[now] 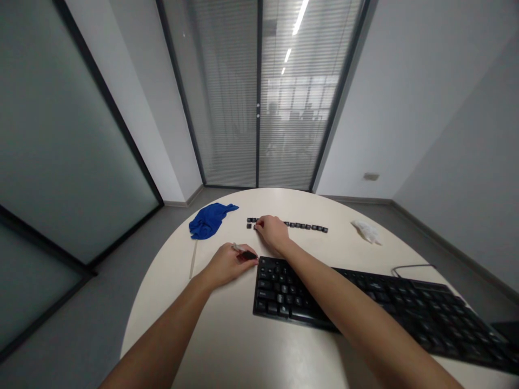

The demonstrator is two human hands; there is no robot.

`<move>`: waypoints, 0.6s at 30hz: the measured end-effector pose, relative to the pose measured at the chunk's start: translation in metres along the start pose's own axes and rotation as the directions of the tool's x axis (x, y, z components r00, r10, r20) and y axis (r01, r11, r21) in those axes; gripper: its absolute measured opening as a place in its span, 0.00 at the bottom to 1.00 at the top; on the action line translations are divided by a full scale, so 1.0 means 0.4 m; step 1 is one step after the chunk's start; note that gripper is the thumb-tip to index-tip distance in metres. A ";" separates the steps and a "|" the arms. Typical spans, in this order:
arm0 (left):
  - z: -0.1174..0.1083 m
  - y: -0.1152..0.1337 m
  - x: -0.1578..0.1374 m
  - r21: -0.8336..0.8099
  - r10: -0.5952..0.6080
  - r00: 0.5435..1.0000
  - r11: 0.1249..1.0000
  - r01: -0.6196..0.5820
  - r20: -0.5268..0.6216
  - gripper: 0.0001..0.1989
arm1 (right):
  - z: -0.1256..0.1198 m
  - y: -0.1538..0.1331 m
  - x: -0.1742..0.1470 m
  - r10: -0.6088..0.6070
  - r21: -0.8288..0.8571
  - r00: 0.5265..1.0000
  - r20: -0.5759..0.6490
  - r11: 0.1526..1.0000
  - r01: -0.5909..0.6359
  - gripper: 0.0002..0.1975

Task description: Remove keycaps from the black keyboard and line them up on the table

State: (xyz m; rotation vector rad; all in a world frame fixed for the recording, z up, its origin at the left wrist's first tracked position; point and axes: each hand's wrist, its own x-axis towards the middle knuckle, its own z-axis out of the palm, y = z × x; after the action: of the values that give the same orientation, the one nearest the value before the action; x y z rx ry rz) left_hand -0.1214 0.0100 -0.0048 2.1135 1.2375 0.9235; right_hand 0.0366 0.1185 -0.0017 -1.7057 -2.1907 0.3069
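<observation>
A black keyboard (377, 310) lies across the front right of the table, under my right forearm. Beyond it, small black keycaps (308, 227) stand in a row, and one single keycap (248, 226) sits just in front of the row's left end. My right hand (273, 232) pinches a keycap (255, 227) at the table beside that single one, largely covered by the fingers. At the keyboard's upper left corner, my left hand (229, 265) is closed around a slim tool (248, 254) with a black part and a pale metallic end; its exact kind is unclear.
A crumpled blue cloth (208, 220) lies at the left side of the round white table (227, 335). A thin pale strip (193, 259) is near it. On the right are a crumpled white tissue or bag (367, 232) and the keyboard's cable (413, 266).
</observation>
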 end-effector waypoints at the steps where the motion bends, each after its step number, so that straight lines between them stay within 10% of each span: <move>1: 0.001 -0.001 0.000 -0.003 -0.005 1.000 1.000 0.005 -0.001 0.06 | 0.002 -0.001 0.002 -0.002 -0.004 1.000 -0.006 1.000 0.002 0.11; 18: 0.003 -0.003 -0.001 -0.021 0.041 0.999 0.999 -0.041 -0.001 0.05 | 0.011 -0.013 0.007 -0.026 -0.065 0.999 -0.032 0.998 0.024 0.14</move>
State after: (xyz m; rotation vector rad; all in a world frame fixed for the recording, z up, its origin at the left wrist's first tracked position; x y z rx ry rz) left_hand -0.1213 0.0101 -0.0067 2.1294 1.1843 0.9509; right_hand 0.0298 0.1200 -0.0034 -1.7029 -2.2192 0.2019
